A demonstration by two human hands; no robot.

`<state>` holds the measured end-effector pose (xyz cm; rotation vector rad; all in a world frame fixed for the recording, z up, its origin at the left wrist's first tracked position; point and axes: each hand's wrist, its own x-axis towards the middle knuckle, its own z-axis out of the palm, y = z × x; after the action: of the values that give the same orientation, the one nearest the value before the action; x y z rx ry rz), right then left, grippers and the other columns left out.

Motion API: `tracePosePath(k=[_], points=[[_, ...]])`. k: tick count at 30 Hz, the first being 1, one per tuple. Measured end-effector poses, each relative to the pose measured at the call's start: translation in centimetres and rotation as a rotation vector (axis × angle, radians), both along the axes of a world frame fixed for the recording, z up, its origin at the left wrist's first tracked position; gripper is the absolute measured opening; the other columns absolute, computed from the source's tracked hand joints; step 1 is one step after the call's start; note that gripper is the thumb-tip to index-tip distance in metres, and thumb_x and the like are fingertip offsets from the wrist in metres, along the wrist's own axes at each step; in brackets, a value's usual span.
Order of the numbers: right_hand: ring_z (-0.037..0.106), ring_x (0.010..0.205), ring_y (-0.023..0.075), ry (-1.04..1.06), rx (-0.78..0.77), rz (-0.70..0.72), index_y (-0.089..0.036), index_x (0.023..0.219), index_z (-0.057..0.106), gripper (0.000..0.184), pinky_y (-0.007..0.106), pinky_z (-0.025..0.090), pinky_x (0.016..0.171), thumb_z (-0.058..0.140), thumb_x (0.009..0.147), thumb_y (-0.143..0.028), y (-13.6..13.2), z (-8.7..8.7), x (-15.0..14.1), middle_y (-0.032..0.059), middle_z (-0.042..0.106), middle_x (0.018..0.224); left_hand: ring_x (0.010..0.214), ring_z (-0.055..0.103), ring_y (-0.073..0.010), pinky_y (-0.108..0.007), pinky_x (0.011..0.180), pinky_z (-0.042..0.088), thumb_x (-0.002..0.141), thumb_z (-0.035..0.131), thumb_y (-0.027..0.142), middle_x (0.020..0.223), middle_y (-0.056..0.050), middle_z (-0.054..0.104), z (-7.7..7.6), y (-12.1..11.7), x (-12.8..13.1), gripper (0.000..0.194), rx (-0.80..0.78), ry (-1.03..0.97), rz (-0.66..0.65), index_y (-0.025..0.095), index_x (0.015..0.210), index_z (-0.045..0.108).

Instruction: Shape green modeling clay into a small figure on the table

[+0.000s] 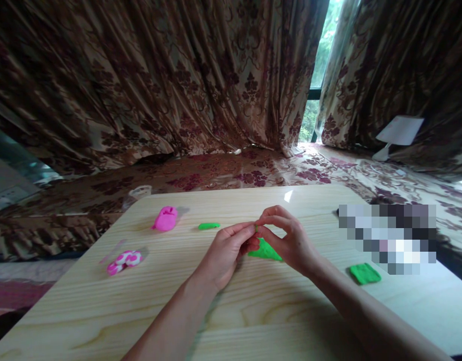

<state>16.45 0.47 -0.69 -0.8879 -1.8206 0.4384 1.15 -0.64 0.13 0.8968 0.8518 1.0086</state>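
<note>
"Step now?"
"Prob. shaping a tiny green bit (257, 228): left hand (224, 253) & right hand (294, 239) both pinched almost closed on it, tips meeting, held up near the flat green piece (267, 251)."
"Next move?"
"I'd say light pressure, both hands steady (soft stuff, by the look)."
"Hidden?"
"Most of the bit, by fingers; can't tell its shape. Flat green piece's part-covered too; pixelated patch (389, 238) at R unreadable."

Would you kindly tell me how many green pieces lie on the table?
3: a strip left of the left hand, a sheet partly behind the right hand, and a square further right. More may be hidden.
</note>
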Motion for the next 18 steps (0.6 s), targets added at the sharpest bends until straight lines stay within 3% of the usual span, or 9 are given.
tracePosePath(k=[4, 7, 10, 14, 18], points=[[0.053, 0.089, 0.0167, -0.039, 0.074, -0.080, -0.019, 0.083, 0.067, 0.011, 0.032, 0.045, 0.078, 0.058, 0.078, -0.015, 0.0, -0.2, 0.1, 0.0052, 0.055, 0.091, 0.070, 0.058, -0.0106, -0.022, 0.068, 0.047, 0.078, 0.059, 0.027, 0.079, -0.006, 0.066, -0.1, 0.0, 0.2, 0.021, 0.014, -0.054, -0.005, 0.013, 0.092, 0.066], [0.054, 0.090, 0.0166, -0.056, 0.072, -0.040, -0.020, 0.084, 0.066, 0.013, 0.032, 0.046, 0.079, 0.054, 0.081, -0.017, -0.2, 0.1, 0.0, 0.0053, 0.056, 0.091, 0.073, 0.060, -0.0123, -0.025, 0.073, 0.048, 0.077, 0.061, 0.023, 0.084, -0.007, 0.067, -0.2, 0.1, 0.3, 0.022, -0.003, -0.059, 0.001, 0.013, 0.095, 0.066], [0.053, 0.097, 0.0164, -0.044, 0.060, -0.080, -0.019, 0.097, 0.063, 0.021, 0.032, 0.044, 0.086, 0.044, 0.088, -0.021, 0.3, 0.8, -0.1, 0.0069, 0.056, 0.100, 0.081, 0.062, -0.0163, -0.030, 0.079, 0.048, 0.076, 0.060, 0.018, 0.089, -0.009, 0.067, 0.2, -0.2, 0.9, 0.020, -0.016, -0.045, 0.030, 0.012, 0.094, 0.066], [0.041, 0.118, 0.0198, -0.137, 0.108, -0.249, -0.019, 0.123, 0.048, 0.036, 0.039, 0.033, 0.100, 0.034, 0.091, -0.028, 1.3, 1.7, -0.4, 0.0105, 0.047, 0.125, 0.099, 0.057, -0.0198, -0.032, 0.089, 0.043, 0.076, 0.055, 0.013, 0.103, -0.011, 0.065, 1.9, -2.1, 2.3, 0.018, 0.006, -0.193, -0.088, 0.011, 0.089, 0.066], [0.020, 0.133, 0.0238, -0.322, 0.169, -0.318, -0.015, 0.134, 0.034, 0.046, 0.049, 0.016, 0.108, 0.033, 0.090, -0.030, -1.1, 2.4, -2.0, 0.0109, 0.032, 0.141, 0.117, 0.047, -0.0227, -0.035, 0.099, 0.036, 0.084, 0.044, 0.039, 0.121, -0.011, 0.056, 4.0, -3.4, 2.3, 0.038, -0.047, -0.483, -0.151, 0.014, 0.106, 0.062]])
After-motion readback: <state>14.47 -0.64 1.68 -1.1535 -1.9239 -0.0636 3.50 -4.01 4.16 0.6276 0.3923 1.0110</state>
